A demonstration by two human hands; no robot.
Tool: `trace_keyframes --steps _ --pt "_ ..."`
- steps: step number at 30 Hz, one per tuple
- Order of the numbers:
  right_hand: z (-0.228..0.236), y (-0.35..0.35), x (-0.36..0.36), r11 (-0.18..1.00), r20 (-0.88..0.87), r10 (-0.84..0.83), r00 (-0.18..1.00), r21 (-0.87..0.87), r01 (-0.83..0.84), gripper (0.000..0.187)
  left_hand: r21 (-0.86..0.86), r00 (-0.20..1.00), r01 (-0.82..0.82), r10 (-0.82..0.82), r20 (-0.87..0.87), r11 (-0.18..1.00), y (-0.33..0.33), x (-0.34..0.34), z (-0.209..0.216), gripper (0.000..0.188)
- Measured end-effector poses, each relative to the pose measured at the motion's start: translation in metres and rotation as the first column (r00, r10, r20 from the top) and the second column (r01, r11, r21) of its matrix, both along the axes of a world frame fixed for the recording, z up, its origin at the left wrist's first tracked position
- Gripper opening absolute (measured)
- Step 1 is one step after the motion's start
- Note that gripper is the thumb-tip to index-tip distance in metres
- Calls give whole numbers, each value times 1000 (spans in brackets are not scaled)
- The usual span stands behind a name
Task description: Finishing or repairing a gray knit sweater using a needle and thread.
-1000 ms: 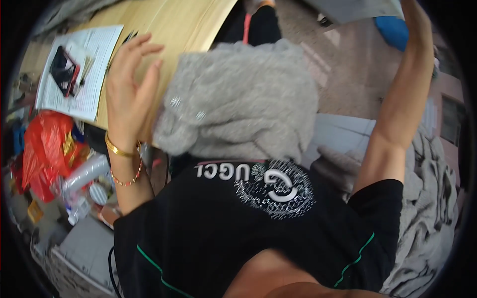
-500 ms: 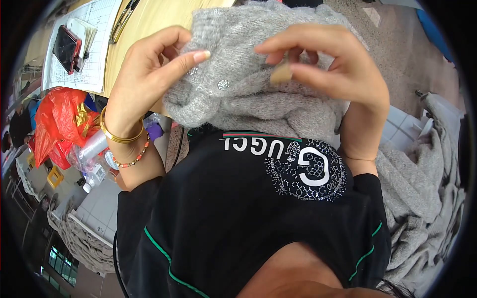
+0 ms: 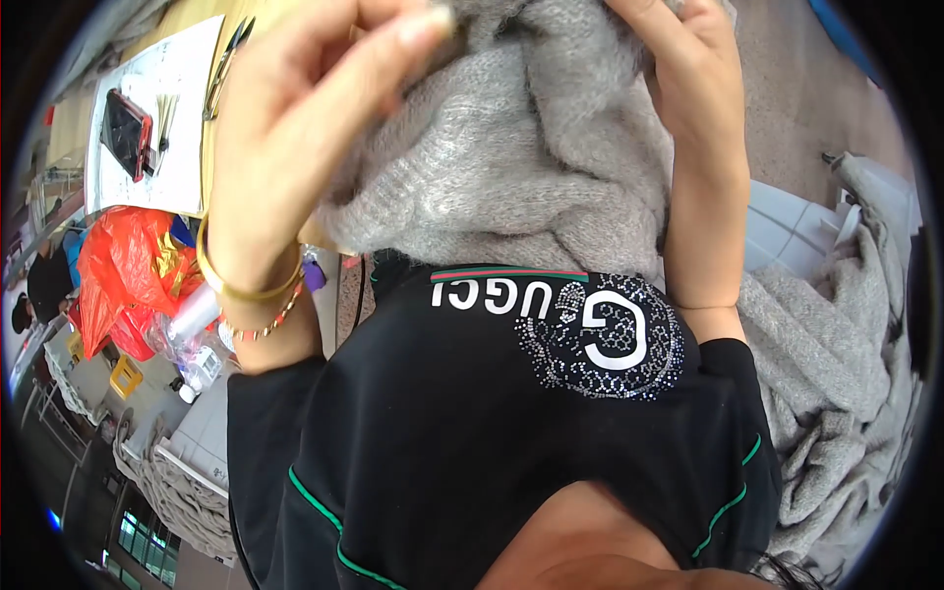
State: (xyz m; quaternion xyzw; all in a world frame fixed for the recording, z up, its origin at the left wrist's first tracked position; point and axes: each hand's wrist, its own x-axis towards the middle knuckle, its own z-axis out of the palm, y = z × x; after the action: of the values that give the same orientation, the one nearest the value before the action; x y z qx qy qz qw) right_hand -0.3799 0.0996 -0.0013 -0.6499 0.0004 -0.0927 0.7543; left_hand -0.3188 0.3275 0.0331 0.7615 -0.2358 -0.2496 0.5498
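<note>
A fluffy grey knit garment (image 3: 492, 167) is bunched up against the front of my black shirt. At the upper left, my left hand (image 3: 305, 98), blurred by motion, has its fingers curled and its thumb tip at the garment's upper edge. Part of that hand runs out at the top of the picture. My right hand (image 3: 688, 49) grips the raised upper right part of the knit, its thumb and fingers closed at the cloth and partly cut off by the top edge. A gold bangle and a beaded bracelet (image 3: 264, 327) circle my left wrist.
On the wooden table (image 3: 187, 20) at left lie written sheets (image 3: 182, 79), a red-edged phone (image 3: 128, 133) and dark scissors-like tools (image 3: 228, 64). Below them is a red plastic bag (image 3: 123, 256). More grey knit (image 3: 836, 364) is heaped at right, over pale tiles or panels.
Both hands have moved up toward the top edge, raising the upper part of the garment. The right hand has closed on the cloth. The small sparkling clusters are out of sight.
</note>
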Motion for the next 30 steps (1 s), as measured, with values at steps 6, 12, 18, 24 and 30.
trace_keyframes --steps 6,12,18,24,30 --pt "-7 -16 12 960 -73 -46 996 271 64 24 468 938 183 -296 180 865 2 -29 -19 39" --pt "6 -44 9 948 33 -171 985 276 155 24 513 896 94 -297 330 853 -8 -25 -32 32" --pt "28 -97 -12 930 184 -269 945 306 204 27 -58 1000 -10 11 15 998 -15 -23 3 18" --pt "70 -109 -40 865 246 -403 881 417 279 22 -794 859 -99 454 237 600 75 36 31 40" --pt "77 -100 -68 857 256 -428 867 419 299 34 -648 882 -187 416 219 738 48 61 28 26"
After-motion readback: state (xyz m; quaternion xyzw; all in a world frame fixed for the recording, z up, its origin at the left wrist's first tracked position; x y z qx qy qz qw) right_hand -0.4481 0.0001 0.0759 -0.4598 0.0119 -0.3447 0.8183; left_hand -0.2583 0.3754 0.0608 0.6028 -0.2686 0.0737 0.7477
